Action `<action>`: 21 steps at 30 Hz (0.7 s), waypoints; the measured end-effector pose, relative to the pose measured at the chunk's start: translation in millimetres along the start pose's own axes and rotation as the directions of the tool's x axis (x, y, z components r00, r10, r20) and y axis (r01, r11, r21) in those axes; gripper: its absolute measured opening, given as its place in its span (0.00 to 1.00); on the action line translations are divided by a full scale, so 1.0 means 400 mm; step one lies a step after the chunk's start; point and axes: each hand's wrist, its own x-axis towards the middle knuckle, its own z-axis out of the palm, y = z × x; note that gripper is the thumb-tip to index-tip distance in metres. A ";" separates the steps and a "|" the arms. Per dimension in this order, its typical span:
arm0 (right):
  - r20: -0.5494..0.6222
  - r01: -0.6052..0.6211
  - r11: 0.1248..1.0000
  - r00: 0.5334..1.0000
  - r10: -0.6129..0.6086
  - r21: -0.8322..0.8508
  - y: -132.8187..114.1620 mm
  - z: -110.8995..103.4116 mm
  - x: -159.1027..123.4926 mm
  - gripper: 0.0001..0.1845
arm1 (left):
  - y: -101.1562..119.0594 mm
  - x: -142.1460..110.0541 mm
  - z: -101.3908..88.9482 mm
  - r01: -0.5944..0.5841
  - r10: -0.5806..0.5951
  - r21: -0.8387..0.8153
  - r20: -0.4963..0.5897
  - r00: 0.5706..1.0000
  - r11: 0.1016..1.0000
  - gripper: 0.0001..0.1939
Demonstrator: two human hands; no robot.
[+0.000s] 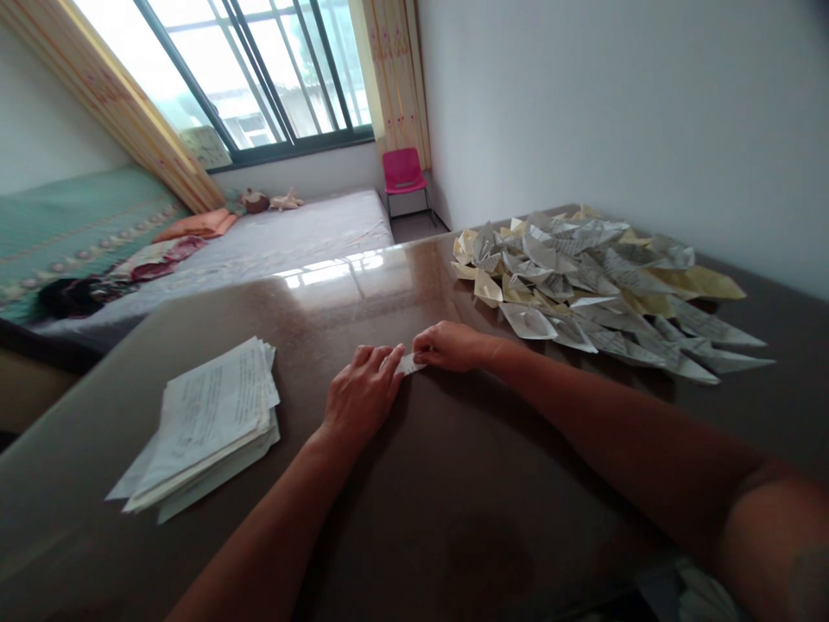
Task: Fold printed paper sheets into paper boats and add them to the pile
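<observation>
Between my two hands lies a small folded piece of printed paper [409, 365], on the brown glossy table [414, 484]. My left hand [363, 384] presses on its left end, fingers bent over it and hiding that part. With thumb and fingers closed together, my right hand [446, 345] grips the other end. Only the short middle stretch of the paper shows. Left of my hands is a stack of printed sheets [211, 415], its edges uneven. A heap of folded paper boats [570, 268], white and yellowish, covers the table's far right.
Past the table's far edge stands a bed [324, 220] with an orange pillow [198, 225] and soft toys [285, 200]. A pink chair [405, 173] stands in the corner under the curtain [395, 78]. The white wall [622, 104] runs along the right side.
</observation>
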 end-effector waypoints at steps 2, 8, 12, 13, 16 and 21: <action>-0.006 -0.027 0.999 1.000 0.027 -0.033 -0.009 0.006 0.000 0.11 | 0.002 0.001 -0.006 -0.022 0.021 -0.012 -0.023 0.999 1.000 0.19; -0.049 -0.092 0.996 0.995 0.092 -0.008 -0.016 0.028 0.004 0.13 | 0.001 -0.001 -0.009 -0.120 0.124 -0.088 0.042 0.991 0.989 0.12; -0.128 -0.076 0.997 0.989 0.076 0.000 -0.021 0.023 0.001 0.09 | -0.012 -0.002 0.001 -0.094 0.104 -0.101 0.099 0.990 0.990 0.13; -0.138 -0.068 0.998 0.988 0.066 -0.010 -0.023 0.019 -0.001 0.07 | -0.015 -0.001 0.003 -0.080 0.090 -0.105 0.095 0.991 0.991 0.13; -0.114 -0.052 0.998 0.992 0.049 -0.023 -0.033 0.008 -0.006 0.06 | -0.020 0.005 0.008 -0.052 0.063 -0.118 0.091 0.994 0.992 0.13; -0.035 -0.119 0.993 0.992 0.119 0.007 -0.042 0.006 -0.008 0.09 | -0.028 0.014 0.025 0.034 -0.026 -0.106 0.079 0.997 0.994 0.15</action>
